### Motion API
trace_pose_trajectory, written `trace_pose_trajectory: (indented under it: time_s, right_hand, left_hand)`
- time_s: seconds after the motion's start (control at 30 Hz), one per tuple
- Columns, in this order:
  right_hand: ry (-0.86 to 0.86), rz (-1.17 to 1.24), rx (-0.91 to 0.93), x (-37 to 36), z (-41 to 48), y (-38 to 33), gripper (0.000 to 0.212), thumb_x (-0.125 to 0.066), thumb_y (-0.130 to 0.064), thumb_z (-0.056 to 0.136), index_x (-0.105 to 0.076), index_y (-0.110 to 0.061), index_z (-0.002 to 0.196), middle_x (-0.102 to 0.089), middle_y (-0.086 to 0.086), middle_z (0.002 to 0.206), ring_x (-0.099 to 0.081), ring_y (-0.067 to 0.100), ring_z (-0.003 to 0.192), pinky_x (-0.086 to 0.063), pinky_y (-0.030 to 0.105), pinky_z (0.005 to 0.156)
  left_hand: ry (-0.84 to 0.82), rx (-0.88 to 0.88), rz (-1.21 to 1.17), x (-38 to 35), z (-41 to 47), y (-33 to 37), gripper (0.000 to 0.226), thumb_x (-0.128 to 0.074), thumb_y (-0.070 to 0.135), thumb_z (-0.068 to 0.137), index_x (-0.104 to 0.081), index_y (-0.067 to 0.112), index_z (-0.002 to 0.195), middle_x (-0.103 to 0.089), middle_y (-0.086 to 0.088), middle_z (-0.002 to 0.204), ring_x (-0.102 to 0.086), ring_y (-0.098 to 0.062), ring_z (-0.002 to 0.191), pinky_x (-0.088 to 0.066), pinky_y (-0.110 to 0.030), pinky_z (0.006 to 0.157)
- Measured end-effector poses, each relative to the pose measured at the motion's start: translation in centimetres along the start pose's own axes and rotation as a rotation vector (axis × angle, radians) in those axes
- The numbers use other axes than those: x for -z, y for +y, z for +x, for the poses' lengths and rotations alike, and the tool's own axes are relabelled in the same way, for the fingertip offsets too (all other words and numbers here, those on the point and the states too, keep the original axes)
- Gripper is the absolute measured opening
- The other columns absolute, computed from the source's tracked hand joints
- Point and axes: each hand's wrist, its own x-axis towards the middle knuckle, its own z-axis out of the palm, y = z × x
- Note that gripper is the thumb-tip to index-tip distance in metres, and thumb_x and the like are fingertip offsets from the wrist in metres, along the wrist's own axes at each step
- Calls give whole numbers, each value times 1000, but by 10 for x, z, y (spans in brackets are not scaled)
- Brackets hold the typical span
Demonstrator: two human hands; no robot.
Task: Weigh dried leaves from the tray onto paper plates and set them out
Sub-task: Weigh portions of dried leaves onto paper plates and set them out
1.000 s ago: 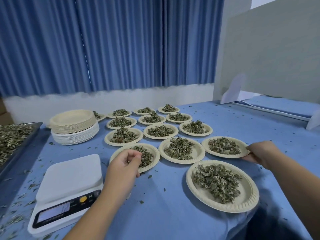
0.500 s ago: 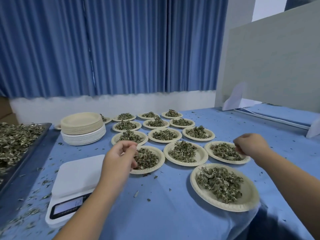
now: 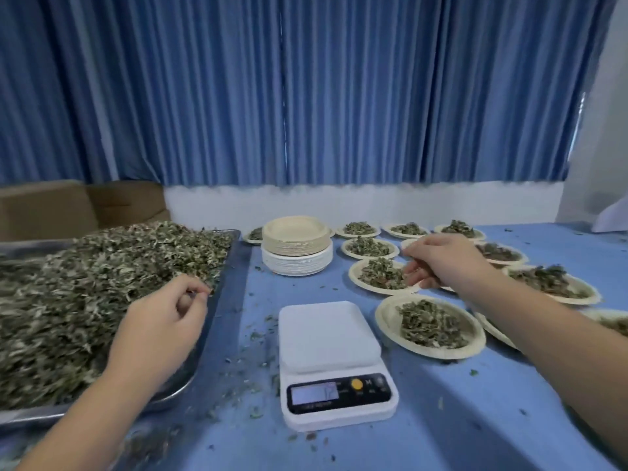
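Dried leaves [image 3: 102, 283] look grey-green, curly and crumbly, heaped high in the metal tray [image 3: 222, 266] on the left of the blue surface [image 3: 441, 419]. Smaller piles sit on paper plates [image 3: 384, 317] set out in rows on the right, behind and beside the white scale [image 3: 333, 351], whose pan is bare. Its display is too blurry to read. Loose crumbs are scattered all around.

Left grip [image 3: 159, 331] hangs over the tray's right edge, palm down, fingers curled, with thumb and fingertips pinching what looks like a few leaf bits. Right grip [image 3: 445, 263] hovers over the filled plates, fingers loosely bent and pointing down-left, holding nothing. An unused plate stack [image 3: 297, 243] sits just behind.
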Motion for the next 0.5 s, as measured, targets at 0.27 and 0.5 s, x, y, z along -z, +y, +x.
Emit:
trace_pose_trajectory:
  time_s: [0.27, 0.5]
  right_hand:
    - [-206, -785, 245, -155, 56, -32, 27, -59, -24, 89, -67, -15, 112, -66, 6, 113, -60, 24, 103, -48, 30, 85]
    - [-244, -1117, 388, -209, 121, -38, 56, -52, -35, 95, -39, -13, 144, -38, 11, 147, -41, 31, 130, -36, 37, 105]
  left_hand:
    - [-77, 88, 170, 7, 13, -35, 13, -51, 35, 93, -57, 36, 81, -54, 10, 54, -52, -9, 50, -39, -28, 46]
    - [-173, 114, 297, 8, 17, -46, 20, -42, 37, 92, -59, 30, 85, -62, 4, 67, -61, -19, 63, -50, -32, 58]
